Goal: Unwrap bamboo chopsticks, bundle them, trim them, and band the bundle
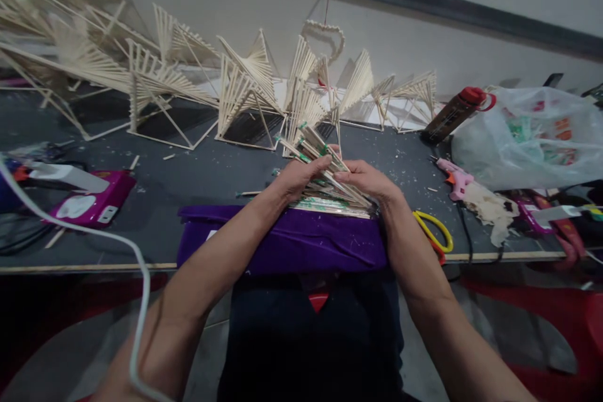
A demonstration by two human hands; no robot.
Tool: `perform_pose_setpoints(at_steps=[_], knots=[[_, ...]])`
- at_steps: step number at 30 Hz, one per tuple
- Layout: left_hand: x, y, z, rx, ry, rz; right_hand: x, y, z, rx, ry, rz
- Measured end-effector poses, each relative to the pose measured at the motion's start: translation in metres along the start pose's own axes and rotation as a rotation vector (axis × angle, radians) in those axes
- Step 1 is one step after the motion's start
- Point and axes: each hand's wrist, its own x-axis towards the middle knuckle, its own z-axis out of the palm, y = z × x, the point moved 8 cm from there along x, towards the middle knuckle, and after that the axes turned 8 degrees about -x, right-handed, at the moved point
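My left hand [301, 174] is closed around a loose bundle of wooden chopsticks [308, 143], which look to be in clear wrappers with green print. From the other side my right hand [366, 177] grips the lower part of the same bundle, its fingers partly hidden. More wrapped chopsticks [330, 205] lie beneath both hands, along the far edge of a folded purple cloth [301, 245] at the table's front edge. Just right of my right forearm are scissors with yellow handles [434, 232].
Fan-shaped stick frames [249, 88] line the back of the dark table [188, 182]. At right are a dark bottle [455, 114], a plastic bag [532, 138] and a pink glue gun [456, 179]. A magenta device [89, 204] and a white cable [94, 230] are at left.
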Motion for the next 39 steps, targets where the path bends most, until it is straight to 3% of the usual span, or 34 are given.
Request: perform_pose_setpoints(at_steps=[3, 6, 12, 15, 18, 21, 25, 27, 32, 39], knots=[[0.004, 0.0, 0.014, -0.106, 0.008, -0.008, 0.0, -0.002, 0.001, -0.03, 0.009, 0.003], [0.008, 0.013, 0.022, -0.129, 0.041, 0.065, -0.003, -0.014, -0.002, -0.088, 0.008, -0.083], [0.006, 0.075, 0.025, -0.098, 0.147, 0.44, -0.009, -0.029, -0.01, -0.194, 0.005, -0.195], [-0.002, 0.108, 0.035, -0.066, 0.119, 0.594, -0.009, -0.018, -0.014, -0.215, 0.005, -0.118], [-0.015, 0.126, 0.043, -0.019, 0.091, 0.727, -0.009, -0.001, -0.025, -0.334, 0.085, 0.0], [-0.023, 0.114, 0.046, 0.105, 0.094, 0.752, -0.01, 0.009, -0.036, -0.42, 0.18, 0.071], [-0.014, 0.064, 0.045, 0.304, 0.05, 0.49, -0.011, 0.002, -0.047, -0.431, 0.326, 0.026], [-0.01, 0.053, 0.04, 0.295, 0.03, 0.457, -0.01, -0.004, -0.047, -0.551, 0.379, 0.009], [-0.003, 0.073, 0.009, 0.055, 0.225, 0.597, 0.001, -0.002, -0.023, -1.169, 0.308, 0.185], [-0.012, 0.098, -0.017, -0.058, 0.38, 0.625, 0.007, -0.016, 0.011, -1.267, 0.121, 0.099]])
